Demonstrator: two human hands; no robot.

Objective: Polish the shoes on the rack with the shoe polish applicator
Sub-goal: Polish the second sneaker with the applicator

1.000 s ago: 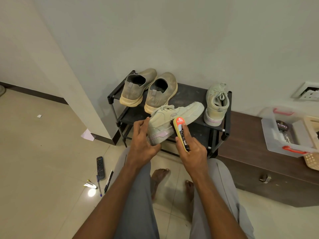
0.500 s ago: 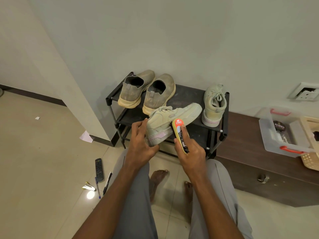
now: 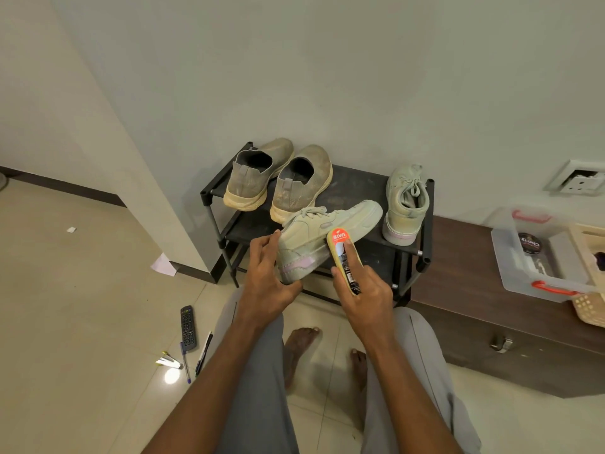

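Left hand [image 3: 268, 283] gripping heel of pale green lace-up sneaker [image 3: 327, 237], held in front of black metal shoe rack [image 3: 422, 257]. Right hand [image 3: 363, 290] wrapped round yellow sponge shoe polish applicator with red cap [image 3: 343, 260], pressed against sneaker's side. Matching sneaker [image 3: 406, 204] plus tan slip-on pair [image 3: 278, 181] sitting on rack top.

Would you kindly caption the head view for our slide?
Left hand holds a pale sneaker while right hand presses the polish applicator against it.

Basket [image 3: 589, 306] (right side) cut by frame edge
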